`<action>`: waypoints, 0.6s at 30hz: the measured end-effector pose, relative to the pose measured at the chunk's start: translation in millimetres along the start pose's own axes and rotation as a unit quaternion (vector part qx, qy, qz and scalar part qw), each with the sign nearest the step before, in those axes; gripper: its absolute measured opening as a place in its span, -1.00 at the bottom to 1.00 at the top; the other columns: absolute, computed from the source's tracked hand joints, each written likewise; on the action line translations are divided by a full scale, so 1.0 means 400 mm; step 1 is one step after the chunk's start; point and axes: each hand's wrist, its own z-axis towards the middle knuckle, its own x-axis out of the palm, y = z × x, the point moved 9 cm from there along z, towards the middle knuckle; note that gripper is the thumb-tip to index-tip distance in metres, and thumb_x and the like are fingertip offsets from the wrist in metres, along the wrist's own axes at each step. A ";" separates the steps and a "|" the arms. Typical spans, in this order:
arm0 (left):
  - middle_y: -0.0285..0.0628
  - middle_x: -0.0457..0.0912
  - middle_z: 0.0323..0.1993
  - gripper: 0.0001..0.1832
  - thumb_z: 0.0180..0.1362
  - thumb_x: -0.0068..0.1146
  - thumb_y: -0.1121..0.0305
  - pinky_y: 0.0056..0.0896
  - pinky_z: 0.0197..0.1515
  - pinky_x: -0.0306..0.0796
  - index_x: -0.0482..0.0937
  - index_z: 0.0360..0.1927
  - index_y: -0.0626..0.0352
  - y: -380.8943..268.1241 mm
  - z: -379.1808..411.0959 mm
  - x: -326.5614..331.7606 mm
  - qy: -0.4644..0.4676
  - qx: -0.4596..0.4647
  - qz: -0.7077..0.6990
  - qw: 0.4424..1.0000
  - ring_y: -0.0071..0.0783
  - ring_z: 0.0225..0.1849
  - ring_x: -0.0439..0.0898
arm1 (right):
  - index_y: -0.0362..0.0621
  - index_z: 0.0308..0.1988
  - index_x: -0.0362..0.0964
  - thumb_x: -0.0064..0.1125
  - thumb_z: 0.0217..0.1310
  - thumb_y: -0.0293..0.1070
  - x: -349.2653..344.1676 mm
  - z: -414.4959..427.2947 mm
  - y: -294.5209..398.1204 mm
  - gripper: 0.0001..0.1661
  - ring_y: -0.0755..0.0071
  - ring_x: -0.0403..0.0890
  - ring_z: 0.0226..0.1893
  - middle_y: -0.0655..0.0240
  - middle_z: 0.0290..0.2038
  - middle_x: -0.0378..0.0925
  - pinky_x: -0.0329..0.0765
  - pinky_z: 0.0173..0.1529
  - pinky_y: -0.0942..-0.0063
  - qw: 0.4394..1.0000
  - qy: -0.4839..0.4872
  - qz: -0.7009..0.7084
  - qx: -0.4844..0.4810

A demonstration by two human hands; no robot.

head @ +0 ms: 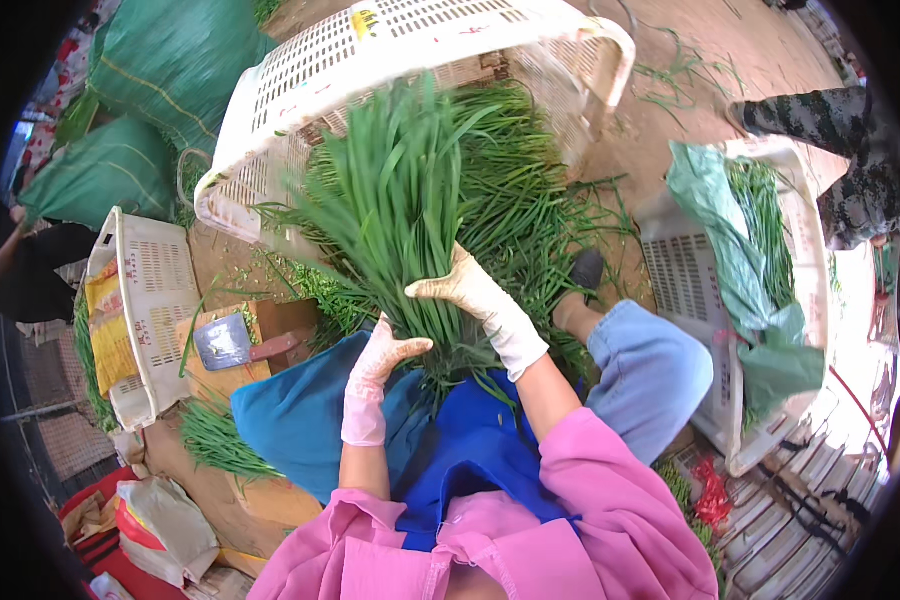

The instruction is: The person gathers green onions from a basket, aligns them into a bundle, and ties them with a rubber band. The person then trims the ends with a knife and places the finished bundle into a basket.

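A thick bunch of long, flat green leaves (401, 202), like garlic chives, stands upright before me, its tips pointing away. My right hand (476, 292), in a whitish glove, clasps the bunch from the right with the thumb across its front. On the lower left side, my gloved left hand (385, 356) presses against the stems, its thumb laid over them. Behind the bunch, a heap of the same leaves (521, 165) spills out of a large white plastic crate (292, 97) tipped on its side. The stem ends hang over my blue apron (469, 442).
To the left, a cleaver (229, 343) lies on a wooden block (195, 382). Beyond it stands a white crate (161, 277). Green woven sacks (165, 75) are at upper left. At right, another crate (679, 277) holds leaves and green sheeting; a person's camouflage-clad leg (810, 112) is near it.
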 end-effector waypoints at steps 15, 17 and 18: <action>-0.17 0.52 -0.06 -0.64 0.14 0.06 0.28 -0.31 0.09 0.32 0.42 -0.05 0.28 0.065 -0.114 0.140 -0.022 0.053 0.152 0.987 -0.33 -0.01 0.46 | -0.30 0.26 -0.07 0.45 -0.36 -0.18 0.150 -0.218 -0.046 0.21 -0.01 0.17 0.22 -0.05 0.18 0.16 0.09 0.30 0.28 0.877 -0.189 -0.399 -0.191; -0.17 0.53 -0.08 -0.66 0.15 0.05 0.25 -0.31 0.09 0.31 0.46 -0.09 0.28 0.028 -0.113 0.145 -0.055 0.097 0.143 0.983 -0.33 -0.01 0.47 | -0.27 0.27 -0.08 0.42 -0.30 -0.06 0.148 -0.204 -0.085 0.21 -0.05 0.11 0.24 -0.10 0.19 0.13 0.02 0.32 0.22 0.919 -0.203 -0.260 -0.216; -0.18 0.54 -0.09 -0.66 0.16 0.05 0.24 -0.31 0.10 0.30 0.48 -0.11 0.29 0.008 -0.123 0.125 -0.086 0.123 0.134 0.980 -0.33 -0.01 0.47 | -0.27 0.27 -0.09 0.41 -0.28 -0.02 0.199 -0.236 -0.010 0.21 -0.07 0.08 0.26 -0.13 0.18 0.12 -0.02 0.33 0.20 0.887 -0.156 -0.400 -0.172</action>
